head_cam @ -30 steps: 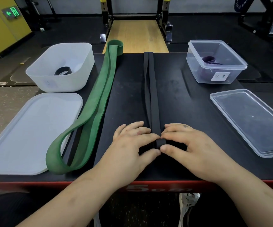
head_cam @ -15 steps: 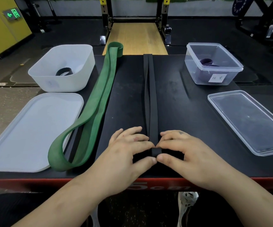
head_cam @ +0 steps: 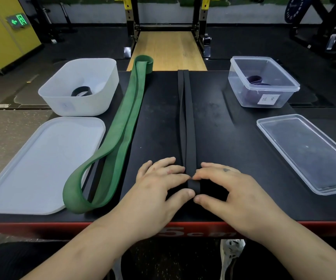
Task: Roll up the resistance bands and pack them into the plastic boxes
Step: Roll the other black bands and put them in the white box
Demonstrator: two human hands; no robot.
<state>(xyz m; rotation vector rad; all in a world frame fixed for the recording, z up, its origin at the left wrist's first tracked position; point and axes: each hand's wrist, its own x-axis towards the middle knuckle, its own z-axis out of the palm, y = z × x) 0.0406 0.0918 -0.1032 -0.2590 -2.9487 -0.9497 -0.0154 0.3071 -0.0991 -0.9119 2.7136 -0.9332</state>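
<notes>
**Both hands pinch the black band's near end**

At the table's point(head_cam: 223, 126) near edge, the left hand point(head_cam: 159, 184) and right hand point(head_cam: 229, 186) each pinch the black band's point(head_cam: 189, 126) end between thumb and fingers. The band runs straight to the far edge. A green band point(head_cam: 122, 126) lies to its left. Farther back stand a white box point(head_cam: 82, 107) and a clear box point(head_cam: 243, 93).

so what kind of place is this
Most likely a gym: a yellow-and-black steel rack over a wooden lifting platform, a round dark weight plate at far right, and a long green rubber resistance band.
</notes>
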